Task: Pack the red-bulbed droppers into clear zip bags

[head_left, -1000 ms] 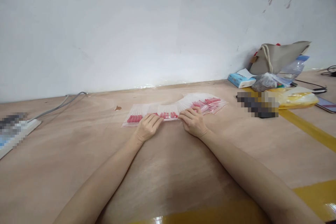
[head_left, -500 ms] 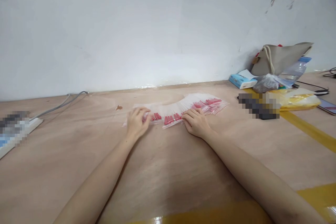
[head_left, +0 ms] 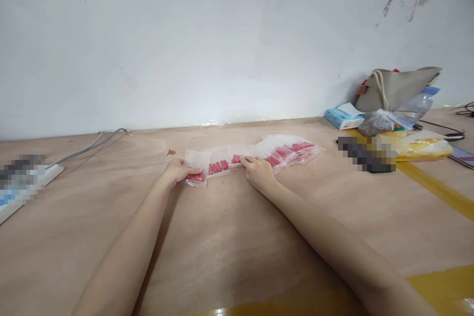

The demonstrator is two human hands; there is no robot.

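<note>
A row of small clear zip bags [head_left: 218, 155], each with several short red pieces along one end, lies across the wooden tabletop. At the row's left end, my left hand [head_left: 175, 172] is closed on a zip bag [head_left: 195, 180], thumb over its red pieces. My right hand [head_left: 259, 172] is closed at the middle of the row, fingertips together on another bag beside some red pieces; its grip underneath is hidden. To the right of that hand, more bags overlap in a fanned pile [head_left: 289, 147].
A blue tissue pack [head_left: 344, 117], a grey bag [head_left: 400, 90] and a yellow packet [head_left: 422, 148] stand at the back right, near a blurred dark object [head_left: 365, 154]. At left lies a white power strip [head_left: 52, 176] with a grey cable [head_left: 92, 145]. Behind is a white wall.
My left hand has moved left and now grips the end bag. My right hand has shifted left along the row. The bags at the left are spread out more.
</note>
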